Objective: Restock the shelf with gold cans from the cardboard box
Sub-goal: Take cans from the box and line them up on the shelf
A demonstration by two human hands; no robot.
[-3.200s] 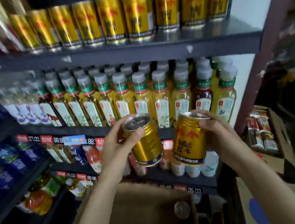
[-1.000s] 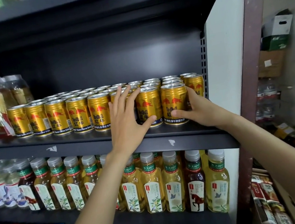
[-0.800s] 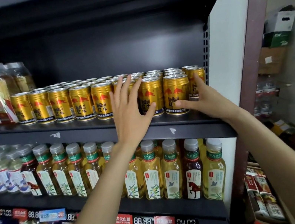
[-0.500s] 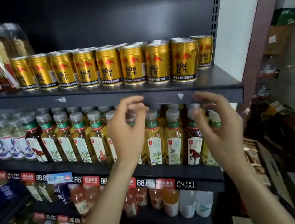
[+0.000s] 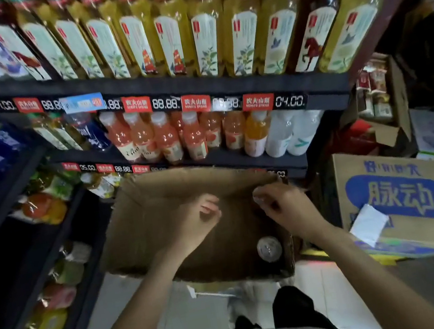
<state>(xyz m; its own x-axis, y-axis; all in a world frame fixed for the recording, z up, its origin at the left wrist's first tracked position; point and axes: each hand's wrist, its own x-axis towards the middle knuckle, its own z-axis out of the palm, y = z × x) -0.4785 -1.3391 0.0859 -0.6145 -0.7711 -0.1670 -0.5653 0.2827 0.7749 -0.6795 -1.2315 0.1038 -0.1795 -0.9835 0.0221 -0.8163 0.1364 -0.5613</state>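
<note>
Both hands reach into the cardboard box point(image 5: 145, 222), left hand point(image 5: 197, 225) loosely curled and empty, right hand point(image 5: 283, 205) pinching at a can top by the far-right corner; another can point(image 5: 269, 248), rigid, smooth, likely heavy, suits a sidewall grip.

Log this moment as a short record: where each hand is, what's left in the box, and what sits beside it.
left hand: over the open cardboard box, fingers curled, empty
right hand: fingertips at a can top, grip unclear
other can visible in box: one silver can lid
beside box: closed blue-printed carton
</note>
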